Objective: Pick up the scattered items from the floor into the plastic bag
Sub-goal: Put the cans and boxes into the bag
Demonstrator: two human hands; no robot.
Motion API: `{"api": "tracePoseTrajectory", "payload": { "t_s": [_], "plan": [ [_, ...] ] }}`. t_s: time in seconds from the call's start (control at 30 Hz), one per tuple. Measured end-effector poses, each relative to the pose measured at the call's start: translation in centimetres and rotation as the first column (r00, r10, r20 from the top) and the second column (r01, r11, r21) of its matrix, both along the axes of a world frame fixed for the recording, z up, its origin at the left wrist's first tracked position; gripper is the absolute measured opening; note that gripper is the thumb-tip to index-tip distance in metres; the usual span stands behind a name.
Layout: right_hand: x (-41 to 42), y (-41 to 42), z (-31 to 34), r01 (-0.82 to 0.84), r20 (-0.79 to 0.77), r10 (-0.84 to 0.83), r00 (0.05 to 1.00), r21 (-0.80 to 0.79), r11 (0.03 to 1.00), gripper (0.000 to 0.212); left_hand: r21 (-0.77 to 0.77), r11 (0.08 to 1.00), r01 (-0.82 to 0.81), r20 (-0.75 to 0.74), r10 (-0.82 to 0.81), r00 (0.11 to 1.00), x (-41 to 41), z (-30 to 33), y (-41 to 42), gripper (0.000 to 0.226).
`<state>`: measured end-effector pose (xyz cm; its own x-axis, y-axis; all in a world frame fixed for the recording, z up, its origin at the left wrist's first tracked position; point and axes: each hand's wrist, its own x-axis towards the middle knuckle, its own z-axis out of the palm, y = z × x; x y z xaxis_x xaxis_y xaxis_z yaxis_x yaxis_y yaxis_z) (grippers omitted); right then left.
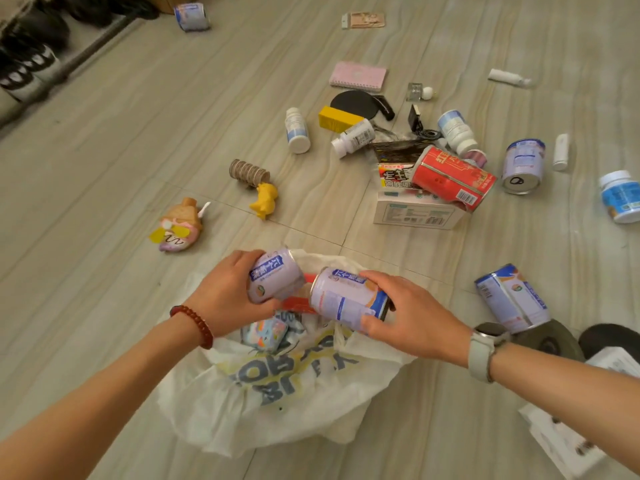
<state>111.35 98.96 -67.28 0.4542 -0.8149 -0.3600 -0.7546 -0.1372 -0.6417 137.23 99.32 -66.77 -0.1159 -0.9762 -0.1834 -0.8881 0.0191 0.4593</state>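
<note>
A white plastic bag (pixel 294 403) with dark lettering lies open on the floor in front of me. Over its mouth my left hand (pixel 228 292) grips a pale purple can (pixel 275 277). My right hand (pixel 412 317) grips a second purple can (pixel 346 297) lying sideways beside the first. Inside the bag I see a red item and a small patterned pouch (pixel 265 332). Scattered items lie beyond: a red can (pixel 453 176) on a white box (pixel 415 211), white bottles (pixel 297 130), a yellow toy (pixel 265 200), and a plush toy (pixel 178 226).
More cans lie at the right (pixel 510 297) (pixel 523 166), with a blue-labelled jar (pixel 621 195). A pink notebook (pixel 358 75), a yellow box (pixel 337 118) and a black paddle (pixel 356 103) lie farther back. Shoes (pixel 27 64) line a rack at the far left.
</note>
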Motion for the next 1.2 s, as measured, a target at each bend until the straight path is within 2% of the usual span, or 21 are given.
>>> {"api": "tracePoseTrajectory", "payload": {
  "t_s": [0.07,0.17,0.23,0.33,0.4,0.53,0.6,0.67,0.73,0.8,0.87,0.9,0.97,1.03,1.07,1.13,1.2],
  "plan": [
    [0.9,1.3,-0.1,-0.164,-0.085,0.164,0.983,0.002,0.986,0.087,0.100,0.995,0.021,0.062,-0.027,0.998,1.4,-1.1,2.7,0.092],
    [3.4,2.8,-1.0,-0.242,-0.081,0.240,0.967,-0.010,0.970,0.073,0.218,0.974,-0.069,0.110,0.045,0.993,2.7,-3.2,5.3,0.094],
    [5.3,2.8,-1.9,-0.264,-0.088,0.257,0.962,-0.084,0.961,0.070,0.205,0.956,-0.208,0.085,0.195,0.977,3.3,-4.3,6.0,0.085],
    [7.9,2.1,-3.1,-0.265,-0.069,0.257,0.964,-0.174,0.948,0.062,0.099,0.921,-0.376,0.063,0.372,0.926,4.0,-5.1,5.7,0.068],
    [8.7,2.0,-3.7,-0.265,-0.069,0.257,0.964,-0.175,0.948,0.058,0.083,0.899,-0.429,0.052,0.426,0.903,4.0,-5.3,5.2,0.068],
    [7.2,2.2,-4.2,-0.388,-0.223,0.331,0.917,-0.304,0.870,0.050,0.078,0.896,-0.437,0.073,0.432,0.899,3.1,-6.0,4.8,0.067],
    [5.6,1.9,-4.0,-0.425,-0.275,0.346,0.897,-0.321,0.846,0.050,0.005,0.928,-0.373,0.069,0.371,0.926,2.5,-6.3,5.1,0.062],
    [3.5,1.7,-4.1,-0.469,-0.341,0.372,0.864,-0.274,0.839,0.055,-0.030,0.959,-0.281,0.117,0.282,0.952,2.1,-6.4,5.3,0.073],
    [1.4,1.8,-4.4,-0.537,-0.408,0.422,0.810,-0.226,0.813,0.060,0.011,0.983,-0.184,0.221,0.177,0.959,1.6,-6.6,5.5,0.085],
    [-0.4,2.0,-4.8,-0.621,-0.507,0.482,0.714,-0.142,0.771,0.063,0.072,0.993,-0.094,0.342,0.064,0.937,1.4,-7.2,5.9,0.087],
    [-1.5,2.3,-5.1,-0.673,-0.576,0.521,0.630,-0.069,0.737,0.058,0.079,0.996,-0.038,0.411,0.002,0.912,1.4,-7.5,6.1,0.094],
    [-1.7,2.3,-5.1,-0.676,-0.591,0.520,0.616,-0.058,0.734,0.053,0.075,0.997,-0.029,0.420,-0.005,0.907,1.4,-7.4,6.2,0.100],
    [-2.1,2.1,-5.0,-0.652,-0.602,0.491,0.629,-0.066,0.755,0.045,0.027,1.000,-0.014,0.395,0.002,0.919,0.8,-6.9,6.5,0.103],
    [-2.2,1.8,-4.8,-0.618,-0.598,0.445,0.667,-0.111,0.778,0.041,-0.052,0.995,0.086,0.348,-0.063,0.935,-0.8,-5.9,7.2,0.089],
    [-2.1,1.7,-4.7,-0.598,-0.592,0.413,0.692,-0.150,0.787,0.042,-0.042,0.986,0.163,0.336,-0.139,0.931,-2.0,-5.7,7.8,0.081],
    [-2.1,1.7,-4.6,-0.593,-0.581,0.351,0.735,-0.298,0.748,0.048,0.007,0.952,0.307,0.356,-0.290,0.888,-4.0,-6.1,9.2,0.076],
    [-1.8,2.0,-4.8,-0.606,-0.544,0.341,0.766,-0.437,0.665,0.054,0.071,0.929,0.363,0.363,-0.363,0.858,-5.3,-6.7,10.2,0.078]
  ]
}}
